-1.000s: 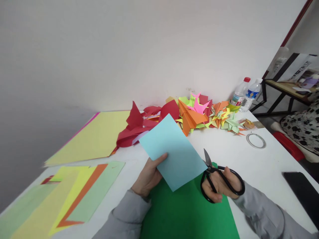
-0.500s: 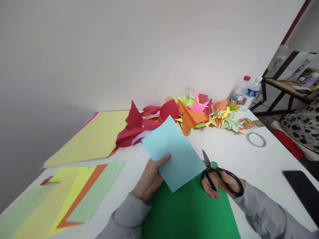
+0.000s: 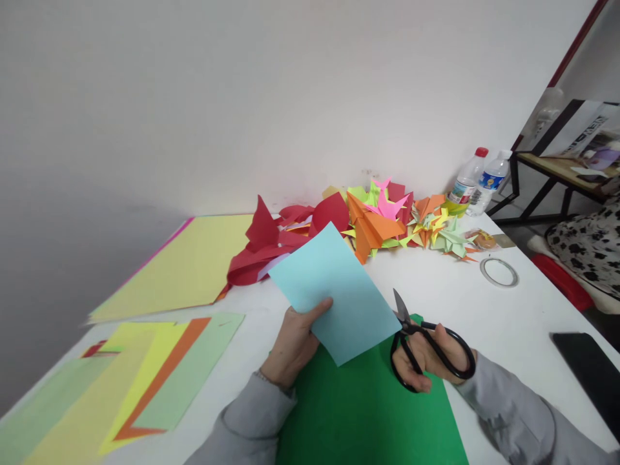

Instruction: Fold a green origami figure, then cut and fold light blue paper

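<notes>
My left hand (image 3: 296,342) grips a light blue paper sheet (image 3: 341,290) near its lower left edge, thumb on top and the other fingers hidden beneath. Black-handled scissors (image 3: 438,345) are in my right hand (image 3: 426,358), fingers through the loops. Their blades are parted around the right corner of the blue sheet, one blade pointing up and the other mostly hidden. Below both hands a large green sheet (image 3: 368,413) lies on the white table (image 3: 489,329).
Pale yellow sheets (image 3: 184,265) and coloured paper strips (image 3: 169,374) lie left. Red paper pieces (image 3: 264,236) and folded paper shapes (image 3: 372,226) are piled behind. Bottles (image 3: 467,181), a tape roll (image 3: 498,272) and a black flat object (image 3: 588,374) stand or lie right.
The blue sheet has turned slightly, its left corner shifting left and its bottom corner rising a little. The scissors' handles have spread slightly wider in my right hand.
</notes>
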